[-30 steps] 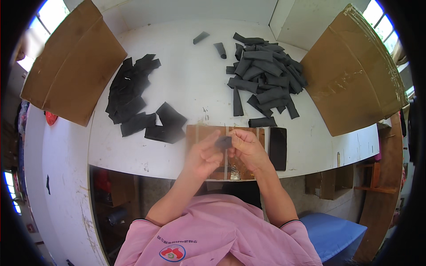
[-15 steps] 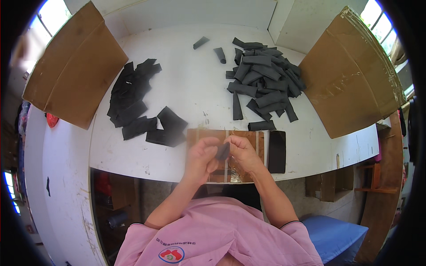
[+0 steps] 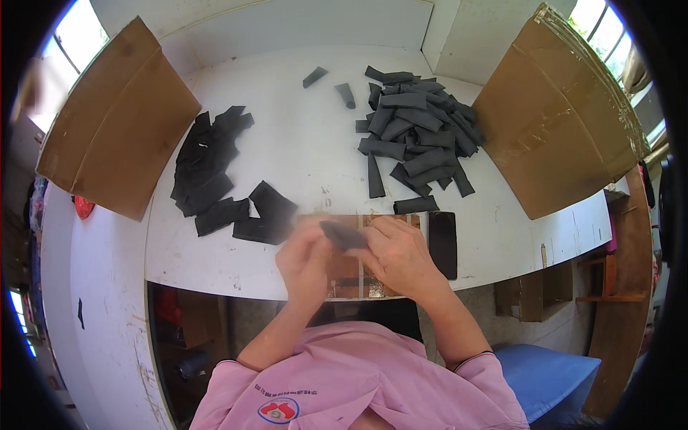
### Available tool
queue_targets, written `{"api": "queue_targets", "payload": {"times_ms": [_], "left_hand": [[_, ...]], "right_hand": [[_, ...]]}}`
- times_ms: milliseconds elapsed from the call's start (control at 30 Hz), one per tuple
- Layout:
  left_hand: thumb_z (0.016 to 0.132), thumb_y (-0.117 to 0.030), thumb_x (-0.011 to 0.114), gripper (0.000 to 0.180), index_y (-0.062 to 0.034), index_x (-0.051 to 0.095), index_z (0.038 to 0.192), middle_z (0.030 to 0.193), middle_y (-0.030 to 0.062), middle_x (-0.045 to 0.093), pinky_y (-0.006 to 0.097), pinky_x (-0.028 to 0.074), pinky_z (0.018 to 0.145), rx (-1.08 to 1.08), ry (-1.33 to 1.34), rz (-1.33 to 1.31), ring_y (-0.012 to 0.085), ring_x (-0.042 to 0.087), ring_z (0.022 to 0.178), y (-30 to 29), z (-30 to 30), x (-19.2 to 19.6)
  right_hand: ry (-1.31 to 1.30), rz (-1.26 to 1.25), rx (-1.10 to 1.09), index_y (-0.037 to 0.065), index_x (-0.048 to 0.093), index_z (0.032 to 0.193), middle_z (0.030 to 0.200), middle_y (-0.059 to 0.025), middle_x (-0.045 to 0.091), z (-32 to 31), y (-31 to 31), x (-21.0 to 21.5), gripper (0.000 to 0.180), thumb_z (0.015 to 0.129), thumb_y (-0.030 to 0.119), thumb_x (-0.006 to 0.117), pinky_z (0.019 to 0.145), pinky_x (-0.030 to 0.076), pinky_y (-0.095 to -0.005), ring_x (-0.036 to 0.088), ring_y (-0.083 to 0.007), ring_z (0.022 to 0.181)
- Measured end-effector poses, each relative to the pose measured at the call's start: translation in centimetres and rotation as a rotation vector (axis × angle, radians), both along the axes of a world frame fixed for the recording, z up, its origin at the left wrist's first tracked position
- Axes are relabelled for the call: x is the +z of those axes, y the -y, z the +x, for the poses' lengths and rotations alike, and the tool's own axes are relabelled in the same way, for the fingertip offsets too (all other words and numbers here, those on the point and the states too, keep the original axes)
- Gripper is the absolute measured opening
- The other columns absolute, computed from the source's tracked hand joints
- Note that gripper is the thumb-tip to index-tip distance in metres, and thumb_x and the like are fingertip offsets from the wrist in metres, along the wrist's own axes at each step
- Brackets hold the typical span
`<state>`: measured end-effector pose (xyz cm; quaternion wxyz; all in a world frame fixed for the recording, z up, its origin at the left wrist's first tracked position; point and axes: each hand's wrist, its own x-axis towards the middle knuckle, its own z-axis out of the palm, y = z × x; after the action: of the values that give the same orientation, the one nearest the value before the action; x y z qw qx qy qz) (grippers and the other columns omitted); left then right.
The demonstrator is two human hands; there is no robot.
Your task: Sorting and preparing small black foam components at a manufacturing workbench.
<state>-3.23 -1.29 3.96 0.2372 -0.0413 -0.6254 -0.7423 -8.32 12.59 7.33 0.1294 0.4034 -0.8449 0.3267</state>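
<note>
Between my hands is a small dark grey fabric piece (image 3: pixel 344 236), stretched flat and slightly blurred. My left hand (image 3: pixel 304 259) pinches its left end; my right hand (image 3: pixel 400 252) is closed on its right end. Both hands are above a brown board (image 3: pixel 345 288) with pale tape strips, at the table's front edge. Just right of the board lies a flat black rectangular block (image 3: pixel 443 246). To the left are loose dark flat fabric pieces (image 3: pixel 208 168), the closest one (image 3: pixel 271 202) near my left hand. A heap of folded, tube-like grey pieces (image 3: pixel 423 122) lies at the far right.
Two folded grey pieces, one (image 3: pixel 314 77) and another (image 3: pixel 345 95), lie apart near the back of the white table (image 3: pixel 287 136). Cardboard panels stand at the left (image 3: pixel 122 122) and right (image 3: pixel 562 118). A blue cover (image 3: pixel 548 380) is below right.
My hands have moved apart, the left one to the left and the right one slightly right. The fabric piece, bunched up before, is now spread between them. The view has shifted slightly.
</note>
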Motion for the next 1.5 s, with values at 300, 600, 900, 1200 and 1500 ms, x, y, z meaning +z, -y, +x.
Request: {"api": "queue_targets", "payload": {"times_ms": [300, 600, 900, 1200, 1500], "left_hand": [[0.074, -0.001, 0.058, 0.014, 0.0004, 0.056, 0.088, 0.092, 0.0065, 0.058, 0.028, 0.042, 0.077, -0.223, 0.152, 0.328, 0.0153, 0.054, 0.084, -1.3, -0.6, -0.2], [0.072, 0.003, 0.06, 0.006, -0.0004, 0.055, 0.072, 0.076, 0.0066, 0.057, 0.025, 0.041, 0.068, -0.291, 0.235, -0.246, 0.0161, 0.053, 0.077, -1.2, -1.9, -0.5], [0.074, 0.002, 0.059, 0.004, -0.0009, 0.056, 0.075, 0.079, 0.0074, 0.058, 0.027, 0.042, 0.07, -0.223, 0.125, -0.408, 0.0193, 0.054, 0.08, -1.0, -1.8, -0.4], [0.079, -0.012, 0.059, 0.014, -0.0032, 0.055, 0.088, 0.085, 0.0096, 0.055, 0.032, 0.039, 0.082, -0.292, 0.07, 0.432, 0.0203, 0.051, 0.083, -1.3, -0.7, 0.8], [0.078, -0.013, 0.059, 0.012, -0.0038, 0.054, 0.084, 0.083, 0.0074, 0.052, 0.036, 0.038, 0.085, -0.282, 0.165, 0.718, 0.0212, 0.047, 0.086, 0.4, -0.4, -0.1]], "right_hand": [[0.224, -0.004, -0.047, -0.002, 0.051, 0.073, 0.068, -0.015, 0.053, 0.6, -0.5, -3.8, 0.015, 0.076, 0.012, 0.056, 0.053, 0.043, -0.0384, 0.053, -0.0334, 0.062], [0.358, -0.026, -0.015, 0.002, 0.054, 0.077, 0.068, -0.014, 0.054, 1.1, -1.1, -7.7, 0.014, 0.075, 0.014, 0.048, 0.054, 0.043, -0.0396, 0.055, -0.0332, 0.064], [0.414, -0.07, 0.002, 0.002, 0.056, 0.083, 0.071, -0.0158, 0.056, 1.2, -1.1, -7.4, 0.015, 0.076, 0.012, 0.047, 0.057, 0.044, -0.0414, 0.055, -0.0347, 0.067], [0.391, -0.061, -0.014, -0.002, 0.054, 0.077, 0.065, -0.0165, 0.052, 0.5, -0.8, -4.5, 0.017, 0.078, 0.015, 0.055, 0.052, 0.041, -0.0393, 0.052, -0.0348, 0.061], [0.258, 0.059, -0.031, 0.004, 0.05, 0.066, 0.06, -0.0093, 0.051, 0.6, 0.0, -4.8, 0.023, 0.076, 0.023, 0.056, 0.048, 0.041, -0.0371, 0.053, -0.0279, 0.057]]}}
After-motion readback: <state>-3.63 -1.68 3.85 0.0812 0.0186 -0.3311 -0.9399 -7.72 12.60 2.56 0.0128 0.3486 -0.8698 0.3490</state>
